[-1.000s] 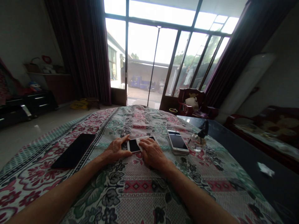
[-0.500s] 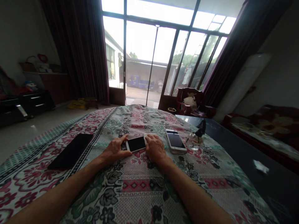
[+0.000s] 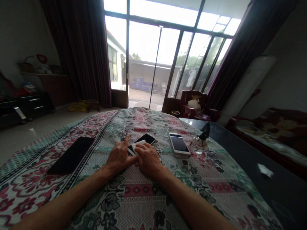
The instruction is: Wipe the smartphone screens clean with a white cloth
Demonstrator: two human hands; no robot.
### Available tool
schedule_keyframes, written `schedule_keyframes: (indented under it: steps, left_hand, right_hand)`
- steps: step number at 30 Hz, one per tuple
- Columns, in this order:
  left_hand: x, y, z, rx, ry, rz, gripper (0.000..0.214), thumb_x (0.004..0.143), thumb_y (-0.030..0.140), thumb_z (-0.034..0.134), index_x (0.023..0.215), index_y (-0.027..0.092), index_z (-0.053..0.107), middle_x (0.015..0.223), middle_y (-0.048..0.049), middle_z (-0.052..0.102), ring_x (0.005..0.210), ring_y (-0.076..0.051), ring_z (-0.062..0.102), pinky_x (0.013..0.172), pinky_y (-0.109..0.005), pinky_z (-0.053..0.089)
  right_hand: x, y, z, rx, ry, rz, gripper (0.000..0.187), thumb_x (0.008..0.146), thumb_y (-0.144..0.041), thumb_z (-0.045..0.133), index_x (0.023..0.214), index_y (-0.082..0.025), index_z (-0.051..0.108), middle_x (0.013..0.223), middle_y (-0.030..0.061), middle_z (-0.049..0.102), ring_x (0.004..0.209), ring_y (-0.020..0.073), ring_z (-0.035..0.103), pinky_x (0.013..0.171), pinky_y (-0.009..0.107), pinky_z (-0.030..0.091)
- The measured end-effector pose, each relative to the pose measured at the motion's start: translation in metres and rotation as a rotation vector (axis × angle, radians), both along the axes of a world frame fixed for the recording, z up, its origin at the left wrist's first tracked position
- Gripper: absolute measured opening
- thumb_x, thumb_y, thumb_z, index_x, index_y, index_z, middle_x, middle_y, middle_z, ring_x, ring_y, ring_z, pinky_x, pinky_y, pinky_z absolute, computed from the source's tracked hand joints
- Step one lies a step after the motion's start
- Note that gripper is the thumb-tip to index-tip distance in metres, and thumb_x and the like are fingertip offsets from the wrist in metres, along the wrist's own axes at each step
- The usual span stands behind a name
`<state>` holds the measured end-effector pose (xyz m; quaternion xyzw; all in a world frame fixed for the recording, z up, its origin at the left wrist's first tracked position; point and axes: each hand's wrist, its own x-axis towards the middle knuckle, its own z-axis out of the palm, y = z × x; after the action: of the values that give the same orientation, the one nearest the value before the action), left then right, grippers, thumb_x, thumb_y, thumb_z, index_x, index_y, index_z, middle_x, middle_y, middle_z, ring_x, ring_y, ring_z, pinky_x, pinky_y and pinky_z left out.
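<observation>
A white-framed smartphone lies slanted on the patterned tablecloth, its dark screen partly covered. My left hand is at its near left end, with thumb and index finger spaced around the edge and gripping it. My right hand presses a folded white tissue or cloth against the screen with its fingers bent over it. To the right is a small stack of phones, a white one on top. Left of my hands lies a large black tablet-like slab.
A clear glass bottle with a black top stands beyond the stack on the right. A crumpled white tissue rests on the dark tabletop at right. The floral tablecloth covers the table; glass doors are behind it.
My right hand has slid left with the white tissue or cloth, from the phone's right end toward its left end. The phone has turned, its right end now farther away.
</observation>
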<state>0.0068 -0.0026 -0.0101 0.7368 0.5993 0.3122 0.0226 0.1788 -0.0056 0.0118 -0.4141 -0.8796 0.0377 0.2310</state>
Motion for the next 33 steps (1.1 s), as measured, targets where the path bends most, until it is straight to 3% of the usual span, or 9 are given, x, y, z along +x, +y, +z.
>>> schedule_keyframes:
  steps: [5, 11, 15, 20, 22, 25, 28, 33]
  left_hand:
    - [0.001, -0.001, -0.005, 0.084, 0.070, -0.029, 0.101, 0.070, 0.058, 0.077, 0.148, 0.009, 0.035, 0.097, -0.0133, 0.067, 0.098, -0.033, 0.061, 0.086, -0.045, 0.053]
    - [-0.001, 0.002, -0.010, 0.131, -0.002, -0.087, 0.085, 0.072, 0.046, 0.077, 0.143, 0.016, 0.043, 0.099, -0.0105, 0.069, 0.098, -0.030, 0.062, 0.088, -0.044, 0.053]
    - [-0.003, 0.004, -0.009, 0.107, -0.059, -0.171, 0.079, 0.073, 0.037, 0.075, 0.142, 0.011, 0.046, 0.104, -0.0128, 0.070, 0.101, -0.029, 0.062, 0.091, -0.045, 0.052]
    - [-0.003, 0.002, -0.004, 0.099, -0.099, -0.249, 0.073, 0.075, 0.032, 0.073, 0.140, 0.010, 0.049, 0.087, -0.0061, 0.071, 0.084, -0.024, 0.064, 0.083, -0.041, 0.054]
    - [-0.002, 0.002, -0.003, 0.122, -0.104, -0.240, 0.071, 0.074, 0.032, 0.074, 0.137, 0.009, 0.052, 0.088, -0.0071, 0.072, 0.086, -0.025, 0.064, 0.084, -0.043, 0.054]
    - [-0.002, 0.003, -0.004, 0.158, -0.128, -0.260, 0.053, 0.072, 0.030, 0.076, 0.120, 0.011, 0.065, 0.104, -0.0123, 0.072, 0.100, -0.028, 0.065, 0.091, -0.045, 0.052]
    - [-0.002, 0.003, -0.003, 0.109, -0.148, -0.323, 0.024, 0.075, 0.026, 0.072, 0.096, 0.014, 0.072, 0.102, -0.0116, 0.073, 0.096, -0.026, 0.068, 0.087, -0.040, 0.054]
    - [0.000, -0.001, 0.001, 0.093, -0.117, -0.319, 0.022, 0.075, 0.025, 0.070, 0.094, 0.015, 0.072, 0.085, -0.0067, 0.072, 0.078, -0.021, 0.067, 0.073, -0.035, 0.055]
  right_hand:
    - [0.014, 0.022, 0.001, -0.075, -0.012, -0.197, 0.035, 0.092, -0.016, 0.045, 0.119, -0.021, 0.065, 0.139, 0.0060, 0.059, 0.128, 0.0225, 0.047, 0.106, 0.037, 0.034]
    - [0.029, 0.041, -0.011, -0.086, 0.032, -0.387, 0.039, 0.090, -0.016, 0.044, 0.126, -0.020, 0.061, 0.152, 0.0108, 0.045, 0.140, 0.0272, 0.035, 0.112, 0.043, 0.030]
    - [0.030, 0.044, -0.015, -0.111, 0.058, -0.378, 0.040, 0.089, -0.014, 0.044, 0.125, -0.021, 0.061, 0.150, 0.0116, 0.046, 0.139, 0.0264, 0.037, 0.112, 0.044, 0.031]
    - [0.030, 0.047, -0.016, -0.065, 0.081, -0.330, 0.037, 0.090, -0.014, 0.043, 0.121, -0.020, 0.063, 0.147, 0.0109, 0.050, 0.137, 0.0250, 0.040, 0.113, 0.043, 0.032]
    - [0.030, 0.047, -0.016, -0.039, 0.089, -0.293, 0.036, 0.091, -0.016, 0.044, 0.121, -0.019, 0.063, 0.146, 0.0103, 0.051, 0.137, 0.0244, 0.041, 0.114, 0.042, 0.032]
    - [0.031, 0.047, -0.016, -0.028, 0.096, -0.240, 0.035, 0.090, -0.017, 0.046, 0.120, -0.018, 0.064, 0.145, 0.0106, 0.053, 0.136, 0.0235, 0.042, 0.113, 0.041, 0.033]
    - [0.031, 0.047, -0.016, -0.034, 0.106, -0.220, 0.034, 0.089, -0.016, 0.046, 0.119, -0.017, 0.064, 0.143, 0.0118, 0.054, 0.135, 0.0228, 0.044, 0.113, 0.041, 0.035]
    - [0.033, 0.048, -0.016, -0.035, 0.145, -0.154, 0.036, 0.087, -0.012, 0.048, 0.119, -0.014, 0.065, 0.140, 0.0129, 0.056, 0.133, 0.0211, 0.046, 0.114, 0.037, 0.034]
